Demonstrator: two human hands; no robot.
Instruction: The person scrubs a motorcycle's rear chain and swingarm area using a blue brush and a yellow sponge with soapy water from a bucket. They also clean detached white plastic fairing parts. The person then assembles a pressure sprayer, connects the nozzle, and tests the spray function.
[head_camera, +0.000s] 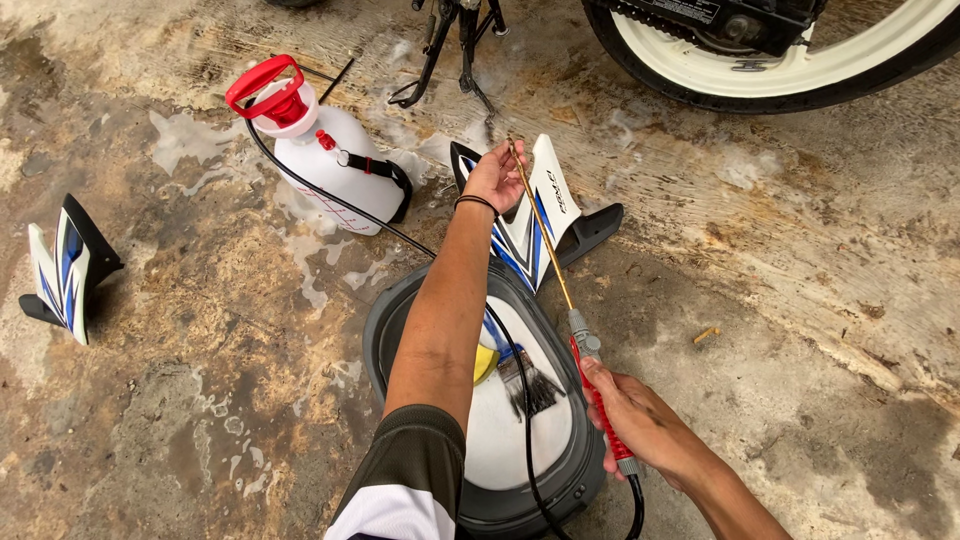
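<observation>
**Spray wand over a fairing panel on wet concrete**

The left hand (493, 178) rests on top of a white, blue and black fairing panel (540, 225), which stands on the floor just beyond a grey tub (385, 330). Its fingers curl over the panel's upper edge, but whether they clamp it or only steady it cannot be told, since the palm hides the contact. The right hand (635, 420) is closed around the red handle of a spray wand (560, 275), whose brass tube runs up to the left hand; the tip is lost behind those fingers. A black hose (330, 195) runs from the handle back to a white pressure sprayer (325, 160) with a red pump top, passing under the left forearm and off the bottom edge.

Inside the tub, the forearm covers much of the contents: one paintbrush (530, 380) and one yellow sponge (485, 362), only partly seen.

A motorcycle wheel (790, 75) with a white rim is cut off at the top, beside a kickstand (430, 60).

The concrete floor (800, 300) lies open on the right and lower left, with foam patches on the left.

Counted: two fairing panels, the second fairing panel (65, 270) well apart at the left edge; one sprayer, one wand, one tub.
</observation>
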